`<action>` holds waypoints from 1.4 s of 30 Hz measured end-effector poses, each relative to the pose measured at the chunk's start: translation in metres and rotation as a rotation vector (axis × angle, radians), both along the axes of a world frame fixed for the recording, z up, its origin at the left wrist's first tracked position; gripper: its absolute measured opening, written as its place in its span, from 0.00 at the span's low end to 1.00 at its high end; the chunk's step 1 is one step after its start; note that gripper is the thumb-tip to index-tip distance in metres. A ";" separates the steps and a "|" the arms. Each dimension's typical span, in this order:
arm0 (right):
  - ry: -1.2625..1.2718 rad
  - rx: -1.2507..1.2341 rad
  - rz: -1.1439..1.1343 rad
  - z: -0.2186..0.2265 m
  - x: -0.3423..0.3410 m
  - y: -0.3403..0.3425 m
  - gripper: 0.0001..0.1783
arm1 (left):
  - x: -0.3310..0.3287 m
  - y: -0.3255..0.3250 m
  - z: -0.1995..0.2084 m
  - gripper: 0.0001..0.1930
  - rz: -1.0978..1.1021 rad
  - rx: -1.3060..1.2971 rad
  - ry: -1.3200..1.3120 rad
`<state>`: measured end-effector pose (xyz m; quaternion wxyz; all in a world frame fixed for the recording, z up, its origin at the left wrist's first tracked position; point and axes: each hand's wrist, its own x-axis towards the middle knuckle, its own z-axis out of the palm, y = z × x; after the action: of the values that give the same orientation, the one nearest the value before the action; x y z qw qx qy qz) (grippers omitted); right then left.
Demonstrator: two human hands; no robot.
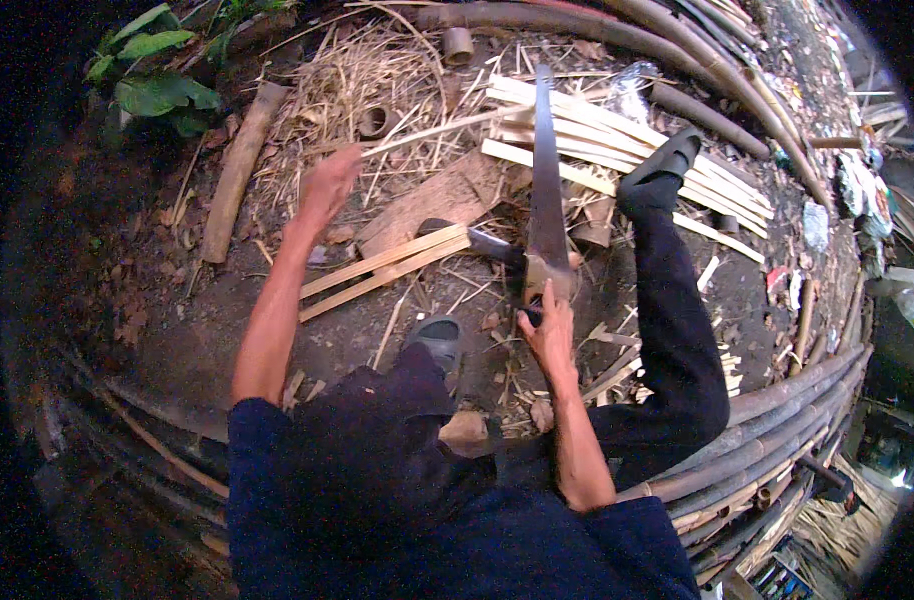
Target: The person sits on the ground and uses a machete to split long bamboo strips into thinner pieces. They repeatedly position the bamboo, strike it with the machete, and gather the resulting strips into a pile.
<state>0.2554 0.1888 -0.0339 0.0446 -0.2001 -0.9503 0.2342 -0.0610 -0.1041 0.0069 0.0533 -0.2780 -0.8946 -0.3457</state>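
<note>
Right hand (549, 335) on saw (547, 190) (upright)

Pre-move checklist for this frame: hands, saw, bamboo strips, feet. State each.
1. Right hand gripping the handsaw handle: ok.
2. Left hand clear of the blade: ok, raised off to the left, holding nothing visible.
3. Saw blade seated on a workpiece: cannot tell; it points away over the split bamboo strips.
4. Right foot clear of the blade: not ok, sandal rests on the strips close beside it.
5. Left foot clear: ok, near the loose slats.
</note>
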 end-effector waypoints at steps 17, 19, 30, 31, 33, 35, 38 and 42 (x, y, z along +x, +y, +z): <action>-0.169 0.134 0.616 -0.058 -0.136 -0.070 0.21 | 0.108 0.033 -0.017 0.17 0.099 1.447 -1.160; -0.216 0.122 0.657 -0.049 -0.126 -0.066 0.20 | 0.109 0.058 -0.032 0.17 0.201 1.725 -1.170; -0.002 -0.037 0.569 -0.087 -0.105 -0.029 0.19 | 0.036 0.013 -0.066 0.21 0.074 -0.176 0.205; 0.041 -0.095 0.557 -0.097 -0.095 -0.020 0.19 | 0.010 0.006 -0.049 0.25 0.120 -0.408 0.104; -0.223 -0.422 0.496 -0.035 -0.115 -0.041 0.17 | -0.018 -0.056 -0.081 0.30 0.162 -0.601 0.234; -0.268 -0.713 0.362 -0.022 -0.114 -0.040 0.17 | -0.039 -0.083 -0.095 0.34 0.085 -0.777 0.180; -0.036 -0.947 0.059 -0.004 -0.116 -0.052 0.14 | -0.057 -0.098 -0.102 0.28 0.014 -0.800 0.131; 0.119 -0.910 -0.143 -0.018 -0.119 -0.038 0.15 | -0.044 -0.097 -0.069 0.16 -0.072 -0.604 0.145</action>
<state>0.1365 0.1511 -0.0521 0.0229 -0.2504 -0.7307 0.6347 -0.1052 -0.2015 -0.0620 0.0195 -0.3367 -0.9403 -0.0453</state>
